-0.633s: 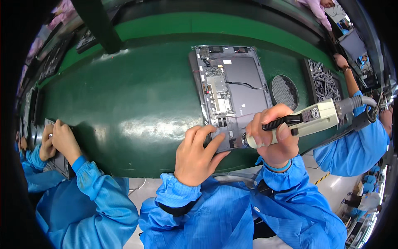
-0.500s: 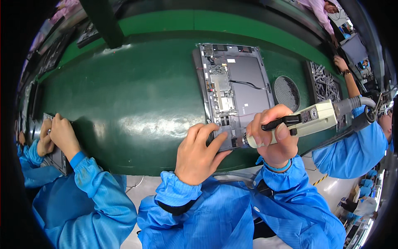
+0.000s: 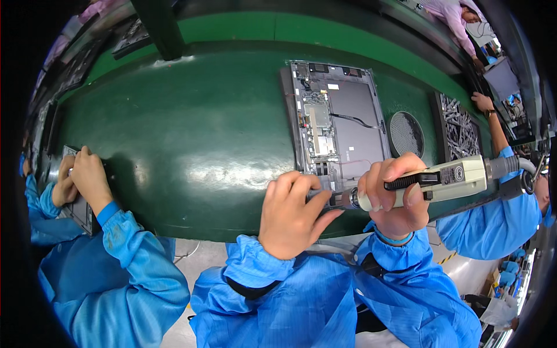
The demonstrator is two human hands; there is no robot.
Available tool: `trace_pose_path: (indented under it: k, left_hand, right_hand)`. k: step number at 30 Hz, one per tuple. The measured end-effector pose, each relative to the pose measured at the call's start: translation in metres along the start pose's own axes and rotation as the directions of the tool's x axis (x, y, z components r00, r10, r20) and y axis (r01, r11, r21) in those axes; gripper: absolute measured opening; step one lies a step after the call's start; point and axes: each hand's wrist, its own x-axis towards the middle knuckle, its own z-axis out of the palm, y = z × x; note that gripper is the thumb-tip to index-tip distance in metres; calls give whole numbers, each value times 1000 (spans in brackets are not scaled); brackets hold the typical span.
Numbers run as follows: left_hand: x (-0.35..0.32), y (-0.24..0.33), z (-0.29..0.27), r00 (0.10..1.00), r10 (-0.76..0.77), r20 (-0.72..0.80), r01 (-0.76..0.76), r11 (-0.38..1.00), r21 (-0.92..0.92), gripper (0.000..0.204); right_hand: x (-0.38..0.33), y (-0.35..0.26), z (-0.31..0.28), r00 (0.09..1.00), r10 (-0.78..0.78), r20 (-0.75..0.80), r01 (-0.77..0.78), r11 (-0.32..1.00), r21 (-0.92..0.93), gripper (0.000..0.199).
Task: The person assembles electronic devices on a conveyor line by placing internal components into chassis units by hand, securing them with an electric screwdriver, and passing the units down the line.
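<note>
An opened grey laptop chassis (image 3: pixel 348 116), its circuit board and dark battery area exposed, lies on the green conveyor belt (image 3: pixel 185 139). My right hand (image 3: pixel 394 200) grips a cream electric screwdriver (image 3: pixel 447 180) with a black lever, laid nearly level with its tip pointing left at the chassis's near edge. My left hand (image 3: pixel 293 214) rests on that near edge, fingers curled beside the screwdriver tip. Both my sleeves are blue.
A round black mesh disc (image 3: pixel 406 133) and a dark tray of small parts (image 3: pixel 461 127) lie right of the chassis. A co-worker in blue on the left (image 3: pixel 87 180) handles a device at the belt edge. Another co-worker's arm (image 3: pixel 493 116) reaches in at the right.
The laptop chassis has drifted slightly right along the belt. My hands and the screwdriver stay at its near edge. The left co-worker's hands shifted a little.
</note>
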Motion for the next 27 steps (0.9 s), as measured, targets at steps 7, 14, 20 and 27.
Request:
trace_pose_path:
  k: [7, 14, 20, 27]
  left_hand:
    - [3, 3, 11, 1000, -3, -26, 1, 999, -45, 21]
    - [2, 1, 13, 998, 12, -66, -18, 996, -89, 16]
    - [-1, -1, 16, 997, 16, -82, -23, 996, -84, 17]
    - [-4, -2, 16, 997, 41, -63, -46, 996, -79, 23]
  right_hand:
    - [-4, -5, -3, 999, 46, -23, -42, 990, 133, 38]
    - [-3, -4, -3, 1000, -4, 27, 4, 1000, 25, 35]
    - [-3, -3, -4, 999, 25, -20, -21, 986, 163, 37]
    - [-2, -3, -1, 1000, 23, 21, -25, 991, 128, 35]
